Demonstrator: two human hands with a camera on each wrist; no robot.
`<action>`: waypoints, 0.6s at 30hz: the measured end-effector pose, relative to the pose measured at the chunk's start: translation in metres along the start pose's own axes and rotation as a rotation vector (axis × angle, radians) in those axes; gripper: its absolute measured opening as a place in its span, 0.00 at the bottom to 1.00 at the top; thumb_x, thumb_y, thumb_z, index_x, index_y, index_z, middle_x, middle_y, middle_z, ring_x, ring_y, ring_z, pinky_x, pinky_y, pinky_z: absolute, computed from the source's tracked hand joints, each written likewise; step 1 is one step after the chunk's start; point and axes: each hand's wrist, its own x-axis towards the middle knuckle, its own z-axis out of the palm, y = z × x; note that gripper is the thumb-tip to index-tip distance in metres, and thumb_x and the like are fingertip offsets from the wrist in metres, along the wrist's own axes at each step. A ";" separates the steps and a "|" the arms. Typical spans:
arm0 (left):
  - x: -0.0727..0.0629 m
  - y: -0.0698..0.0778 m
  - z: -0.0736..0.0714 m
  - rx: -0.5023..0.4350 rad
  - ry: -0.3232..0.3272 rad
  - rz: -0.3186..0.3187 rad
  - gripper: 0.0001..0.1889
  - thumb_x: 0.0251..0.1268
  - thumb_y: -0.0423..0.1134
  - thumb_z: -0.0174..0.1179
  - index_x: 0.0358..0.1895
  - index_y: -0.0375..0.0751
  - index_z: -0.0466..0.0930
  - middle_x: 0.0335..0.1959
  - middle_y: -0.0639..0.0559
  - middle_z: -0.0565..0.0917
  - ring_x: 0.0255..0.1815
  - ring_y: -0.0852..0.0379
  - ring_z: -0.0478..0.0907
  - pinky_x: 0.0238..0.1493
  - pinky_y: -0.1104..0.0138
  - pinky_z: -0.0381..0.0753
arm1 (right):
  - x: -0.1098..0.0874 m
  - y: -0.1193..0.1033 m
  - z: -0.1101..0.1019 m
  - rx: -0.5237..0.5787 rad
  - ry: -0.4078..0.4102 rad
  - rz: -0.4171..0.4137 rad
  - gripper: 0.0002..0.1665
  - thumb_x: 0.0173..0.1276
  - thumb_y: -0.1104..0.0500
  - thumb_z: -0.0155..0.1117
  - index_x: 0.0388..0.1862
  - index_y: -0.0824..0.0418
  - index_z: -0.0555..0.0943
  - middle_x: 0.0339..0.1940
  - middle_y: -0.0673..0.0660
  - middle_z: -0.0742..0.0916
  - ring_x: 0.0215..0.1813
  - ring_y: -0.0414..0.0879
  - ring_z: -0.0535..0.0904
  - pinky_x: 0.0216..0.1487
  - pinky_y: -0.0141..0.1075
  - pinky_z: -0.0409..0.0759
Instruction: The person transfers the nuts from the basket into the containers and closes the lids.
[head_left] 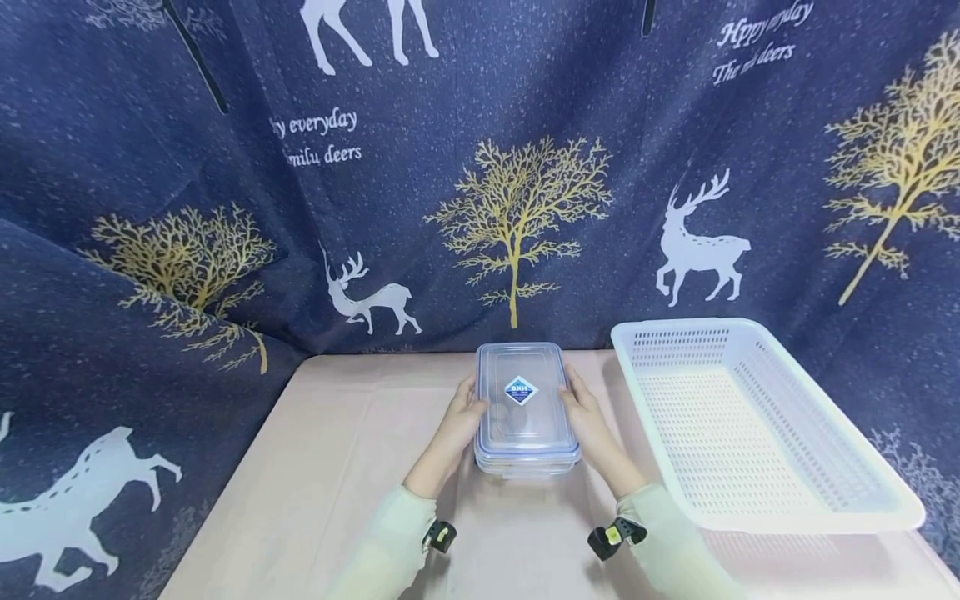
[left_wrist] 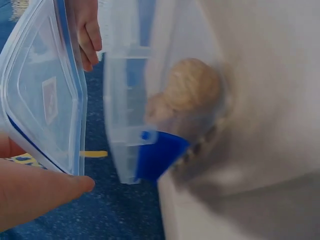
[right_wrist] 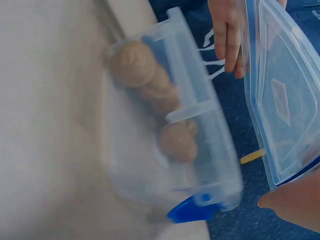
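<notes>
A clear rectangular lid [head_left: 517, 429] with a blue seal and a diamond-shaped label is held over a clear plastic food box [head_left: 525, 468]. My left hand [head_left: 459, 421] pinches the lid's left edge, and my right hand [head_left: 591, 421] grips its right edge. Both wrist views show a gap between the lid and the box [left_wrist: 116, 105]. Inside the box lie several tan, wrinkled round pieces [right_wrist: 134, 64], whose kind I cannot tell. Blue latches [left_wrist: 162, 155] on the box's sides are swung outward. The lid hides most of the contents from the head view.
To the right, close to the box, stands a white perforated plastic basket [head_left: 720, 442]. Both lie on a pale pink table [head_left: 352, 467]. A dark blue curtain [head_left: 465, 275] with deer and trees hangs behind the table's far edge and down its left side.
</notes>
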 end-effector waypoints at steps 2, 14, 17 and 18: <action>0.002 -0.006 0.000 0.016 0.000 -0.007 0.31 0.70 0.28 0.43 0.74 0.28 0.45 0.75 0.30 0.48 0.76 0.36 0.42 0.76 0.49 0.42 | 0.001 0.005 0.001 -0.014 0.001 0.018 0.32 0.78 0.62 0.37 0.76 0.71 0.45 0.77 0.70 0.51 0.77 0.62 0.42 0.78 0.51 0.40; 0.019 -0.037 0.003 0.101 0.002 -0.061 0.32 0.71 0.29 0.43 0.75 0.30 0.43 0.75 0.29 0.46 0.76 0.35 0.43 0.75 0.47 0.43 | 0.010 0.035 0.006 -0.100 0.039 0.015 0.32 0.78 0.62 0.38 0.75 0.73 0.47 0.76 0.72 0.52 0.77 0.64 0.44 0.77 0.52 0.41; 0.020 -0.040 0.003 0.106 0.005 -0.073 0.32 0.71 0.30 0.44 0.75 0.30 0.44 0.75 0.29 0.46 0.75 0.34 0.43 0.75 0.45 0.43 | 0.010 0.038 0.007 -0.134 0.046 0.004 0.32 0.77 0.63 0.38 0.74 0.75 0.47 0.75 0.73 0.54 0.76 0.65 0.45 0.77 0.53 0.42; 0.020 -0.041 0.003 0.108 0.004 -0.078 0.32 0.71 0.30 0.44 0.75 0.30 0.43 0.75 0.28 0.46 0.75 0.34 0.42 0.74 0.44 0.43 | 0.010 0.038 0.007 -0.135 0.045 0.005 0.32 0.77 0.63 0.38 0.74 0.75 0.47 0.75 0.74 0.54 0.76 0.65 0.45 0.77 0.52 0.42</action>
